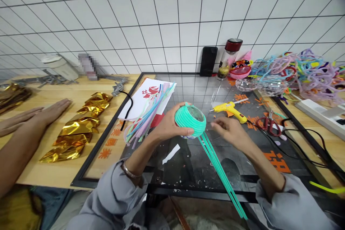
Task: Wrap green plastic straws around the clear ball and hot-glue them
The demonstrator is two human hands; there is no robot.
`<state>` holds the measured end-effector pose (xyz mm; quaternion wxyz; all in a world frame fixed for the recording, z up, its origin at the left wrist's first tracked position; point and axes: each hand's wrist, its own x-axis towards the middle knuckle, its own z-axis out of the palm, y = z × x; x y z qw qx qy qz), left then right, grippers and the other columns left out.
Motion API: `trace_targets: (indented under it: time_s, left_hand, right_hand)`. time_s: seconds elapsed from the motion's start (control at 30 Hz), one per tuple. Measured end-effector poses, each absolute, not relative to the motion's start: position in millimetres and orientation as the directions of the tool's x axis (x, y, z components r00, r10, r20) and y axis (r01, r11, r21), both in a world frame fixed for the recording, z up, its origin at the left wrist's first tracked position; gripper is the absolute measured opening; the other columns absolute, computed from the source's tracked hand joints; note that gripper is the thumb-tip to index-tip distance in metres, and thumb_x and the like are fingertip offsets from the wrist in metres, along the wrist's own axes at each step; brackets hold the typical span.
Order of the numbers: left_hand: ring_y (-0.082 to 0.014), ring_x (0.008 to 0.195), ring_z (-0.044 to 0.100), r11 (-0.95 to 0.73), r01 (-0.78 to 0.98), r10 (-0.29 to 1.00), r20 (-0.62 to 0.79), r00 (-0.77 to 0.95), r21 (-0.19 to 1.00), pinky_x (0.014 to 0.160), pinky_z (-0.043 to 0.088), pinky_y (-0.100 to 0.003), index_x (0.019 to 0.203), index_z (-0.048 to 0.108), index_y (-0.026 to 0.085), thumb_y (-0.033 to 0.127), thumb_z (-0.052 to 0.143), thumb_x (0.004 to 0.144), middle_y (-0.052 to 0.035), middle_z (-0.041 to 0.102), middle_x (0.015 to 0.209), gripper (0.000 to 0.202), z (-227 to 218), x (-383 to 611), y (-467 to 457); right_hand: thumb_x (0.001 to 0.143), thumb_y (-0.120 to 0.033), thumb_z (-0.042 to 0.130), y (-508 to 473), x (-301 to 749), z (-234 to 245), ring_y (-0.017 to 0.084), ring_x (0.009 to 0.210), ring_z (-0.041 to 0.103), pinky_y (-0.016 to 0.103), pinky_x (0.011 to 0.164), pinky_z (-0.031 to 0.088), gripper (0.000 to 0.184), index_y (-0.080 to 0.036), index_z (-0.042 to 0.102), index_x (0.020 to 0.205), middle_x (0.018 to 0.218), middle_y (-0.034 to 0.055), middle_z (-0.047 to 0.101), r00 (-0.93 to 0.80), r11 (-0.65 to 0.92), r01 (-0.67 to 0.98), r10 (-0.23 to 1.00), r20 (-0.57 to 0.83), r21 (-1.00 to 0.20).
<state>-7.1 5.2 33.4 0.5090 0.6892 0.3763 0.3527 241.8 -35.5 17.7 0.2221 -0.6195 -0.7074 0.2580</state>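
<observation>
My left hand is closed around a small round glass jar wrapped in rows of mint-green cord. Its open mouth tilts up and to the right. Several loose lengths of the green cord trail from its underside down past the table edge. Just right of the jar, apart from it, my right hand has its fingers curled together; anything between them is too small or hidden to make out. Beyond that hand lies a yellow hot glue gun, its nozzle pointing left.
Pastel strips lie on white paper. Red-handled scissors and black cables are at right, near a power strip. A phone and bottle stand by the wall. Another person's hands rest left, beside gold foil.
</observation>
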Motion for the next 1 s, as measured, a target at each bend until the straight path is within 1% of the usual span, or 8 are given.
trace_targets:
  time_s: [0.13,0.23,0.4,0.53,0.67,0.73,0.87,1.0]
  left_hand:
    - [-0.0284,0.105,0.063,-0.248,0.162,0.895,0.162,0.416,0.955,0.089,0.053,-0.04,0.13,0.051,0.018,0.045,0.087,0.055,-0.0103,0.065,0.12,0.087,38,-5,5]
    - [-0.0295,0.109,0.062,-0.265,0.157,0.898,0.185,0.399,0.951,0.095,0.051,-0.043,0.128,0.052,0.019,0.043,0.087,0.055,-0.011,0.063,0.125,0.085,39,-1,1]
    - [-0.0312,0.113,0.061,-0.273,0.12,0.9,0.21,0.383,0.954,0.098,0.05,-0.044,0.128,0.051,0.017,0.042,0.087,0.054,-0.0126,0.061,0.127,0.086,36,2,-2]
    - [-0.0297,0.111,0.062,-0.309,0.139,0.904,0.246,0.35,0.941,0.096,0.051,-0.041,0.129,0.05,0.018,0.047,0.087,0.056,-0.0111,0.063,0.124,0.087,32,3,-2]
    - [-0.0276,0.106,0.063,-0.318,0.157,0.917,0.262,0.301,0.935,0.093,0.051,-0.04,0.13,0.049,0.018,0.049,0.086,0.057,-0.0086,0.065,0.117,0.088,29,5,0]
    - [-0.0279,0.107,0.063,-0.308,0.155,0.922,0.255,0.29,0.939,0.094,0.051,-0.04,0.13,0.049,0.018,0.046,0.086,0.056,-0.0088,0.065,0.118,0.087,27,6,1]
    - [-0.0308,0.112,0.062,-0.282,0.161,0.927,0.224,0.302,0.946,0.099,0.05,-0.044,0.13,0.048,0.017,0.044,0.087,0.055,-0.0114,0.063,0.123,0.089,23,9,2]
    - [-0.034,0.12,0.058,-0.233,0.174,0.921,0.159,0.355,0.957,0.106,0.045,-0.049,0.131,0.048,0.015,0.04,0.087,0.054,-0.0148,0.058,0.133,0.089,21,9,2]
  right_hand:
    - [0.083,-0.049,0.069,-49,211,22,0.031,0.08,0.072,0.031,0.06,0.042,0.039,-0.014,0.069,0.1,0.083,0.0142,0.076,-0.083,0.028,0.974,0.967,-0.24,-0.227]
    - [0.087,-0.037,0.067,-56,191,22,0.032,0.085,0.074,0.032,0.061,0.043,0.03,-0.015,0.066,0.107,0.088,0.0146,0.077,-0.12,0.069,0.98,0.953,-0.279,-0.188]
    - [0.092,-0.025,0.054,-53,188,15,0.034,0.091,0.075,0.032,0.062,0.042,0.023,-0.014,0.067,0.108,0.096,0.0189,0.077,-0.132,0.079,0.974,0.961,-0.244,-0.215]
    - [0.09,-0.023,0.056,-55,189,12,0.034,0.09,0.074,0.032,0.063,0.042,0.021,-0.014,0.069,0.105,0.093,0.0176,0.077,-0.176,0.111,0.952,0.961,-0.214,-0.284]
    - [0.089,-0.025,0.061,-60,180,8,0.026,0.082,0.074,0.029,0.065,0.043,0.017,-0.016,0.071,0.099,0.087,0.0104,0.078,-0.248,0.164,0.906,0.953,-0.175,-0.39]
    - [0.09,-0.026,0.059,-61,176,4,0.02,0.072,0.071,0.027,0.062,0.043,0.016,-0.016,0.071,0.091,0.078,0.0063,0.076,-0.298,0.181,0.831,0.944,-0.145,-0.526]
    - [0.089,-0.031,0.057,-59,184,-7,0.013,0.051,0.057,0.024,0.05,0.037,0.022,-0.016,0.07,0.08,0.059,-0.0015,0.064,-0.392,0.129,0.495,0.916,-0.088,-0.859]
    - [0.083,-0.038,0.063,-54,214,-1,0.008,0.046,0.039,0.022,0.045,0.027,0.032,-0.017,0.057,0.058,0.05,-0.0049,0.046,-0.303,0.096,0.443,0.952,-0.048,-0.892]
